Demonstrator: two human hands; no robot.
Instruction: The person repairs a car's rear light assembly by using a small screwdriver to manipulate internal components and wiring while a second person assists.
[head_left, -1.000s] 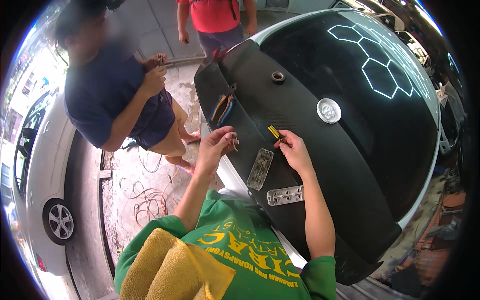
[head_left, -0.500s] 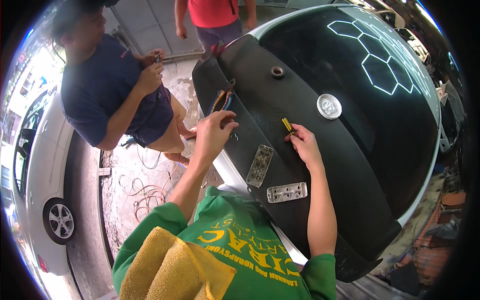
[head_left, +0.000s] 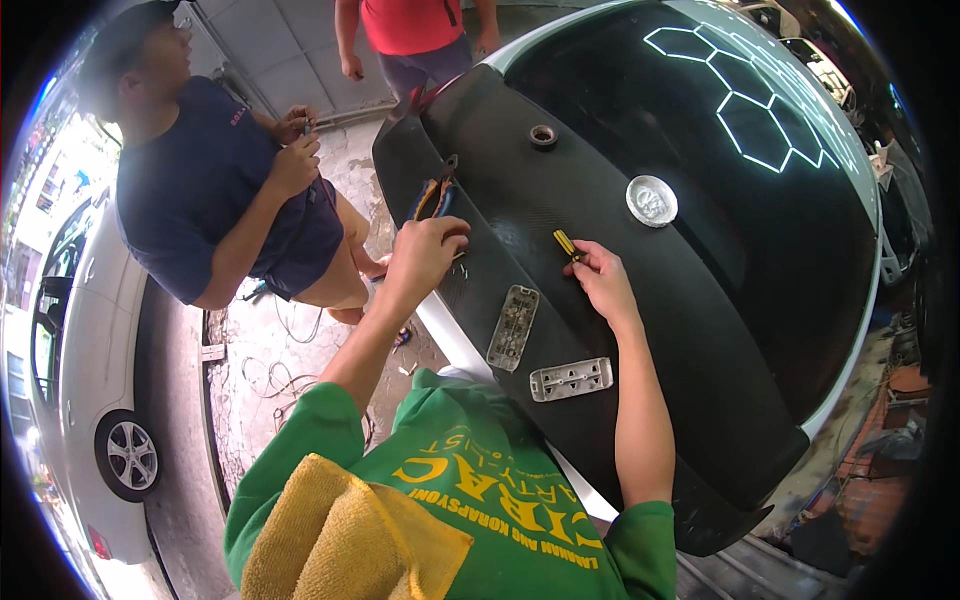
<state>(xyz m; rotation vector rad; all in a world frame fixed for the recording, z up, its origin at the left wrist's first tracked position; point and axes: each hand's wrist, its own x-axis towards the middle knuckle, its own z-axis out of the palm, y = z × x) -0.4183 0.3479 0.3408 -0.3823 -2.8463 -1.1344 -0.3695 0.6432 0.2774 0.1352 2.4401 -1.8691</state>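
Observation:
My right hand [head_left: 603, 280] grips a small screwdriver with a yellow-and-black handle [head_left: 566, 243], its handle pointing away from me. Beyond the wrist of my left hand [head_left: 428, 252], the fingers are curled together low over the black car panel [head_left: 600, 200]. Whether they pinch something small is hard to see. Tiny screws [head_left: 462, 270] lie beside those fingers. Just past them rest pliers with blue-and-orange handles [head_left: 433, 197]. Nearer me are two slim rectangular housings, a dull grey one [head_left: 513, 328] and a paler one with triangular openings [head_left: 571, 380].
A round silvery dish [head_left: 652, 201] and a tape roll [head_left: 543, 136] sit farther up the panel. To the left stands a person in a dark blue shirt [head_left: 220, 170]; another in red [head_left: 412, 25] is behind the car. Cables [head_left: 275, 375] lie on the floor near a white car [head_left: 80, 380].
My left hand has shifted slightly right, toward the screws. The screwdriver has turned a little in my right hand. The whole view has moved slightly.

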